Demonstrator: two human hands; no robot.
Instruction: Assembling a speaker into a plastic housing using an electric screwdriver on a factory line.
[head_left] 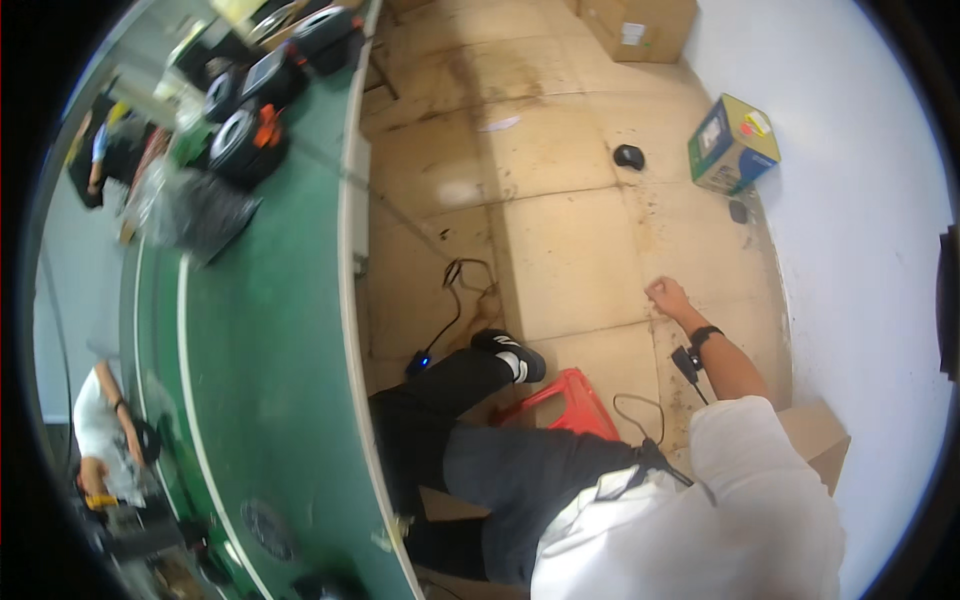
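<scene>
My right hand [668, 297] hangs over the tiled floor to the right of the red plastic stool [582, 408]. Its fingers look loosely curled together, and I see nothing in them. Around the wrist is a black band [706, 335], with a small black device [686, 362] beside the forearm. My left hand does not show. Below, my legs in dark trousers stretch toward the green table [285, 340], and one black shoe [510, 352] rests on the floor by the stool.
Black wheels [247, 146] and a plastic bag [195, 208] lie on the table. A cable with a blue-lit box [420, 362] runs along the floor. Near the right wall stand a metal can [733, 145] and cardboard boxes [640, 28]. Another person [115, 430] sits across the table.
</scene>
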